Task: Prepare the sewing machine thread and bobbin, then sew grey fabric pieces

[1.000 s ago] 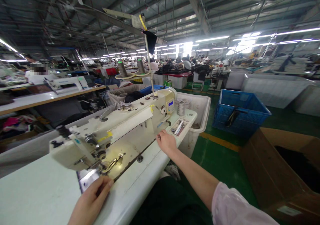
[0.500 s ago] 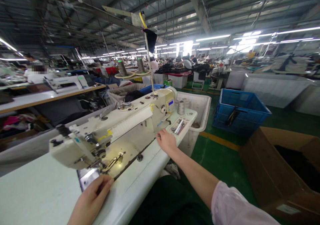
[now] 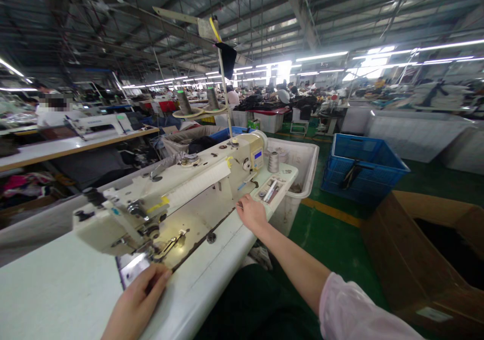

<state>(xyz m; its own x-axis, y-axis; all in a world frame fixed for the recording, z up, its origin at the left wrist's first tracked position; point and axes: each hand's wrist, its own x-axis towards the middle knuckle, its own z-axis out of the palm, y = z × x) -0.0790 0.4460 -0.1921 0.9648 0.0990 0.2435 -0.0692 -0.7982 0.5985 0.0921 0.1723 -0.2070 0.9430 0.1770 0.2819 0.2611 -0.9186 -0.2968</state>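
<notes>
Two hands laid on bench (image 3: 68,289): left hand (image 3: 138,302) flat near needle plate (image 3: 134,268), fingers loose, nothing held; right hand (image 3: 252,214) rested at sewing machine (image 3: 177,193) base, far right along its long axis, fingers curled, hold not discernible.

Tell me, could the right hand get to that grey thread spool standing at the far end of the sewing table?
Probably yes. The right hand rests on the table near the sewing machine's base, and the thread spool stands just beyond it. Only a shallow tray of small tools lies between, low enough to reach over.

No lettering is legible: the small blue display (image 3: 258,156) on the sewing machine (image 3: 170,193) and the label (image 3: 429,314) on the cardboard box (image 3: 423,259) are too blurred.
</notes>
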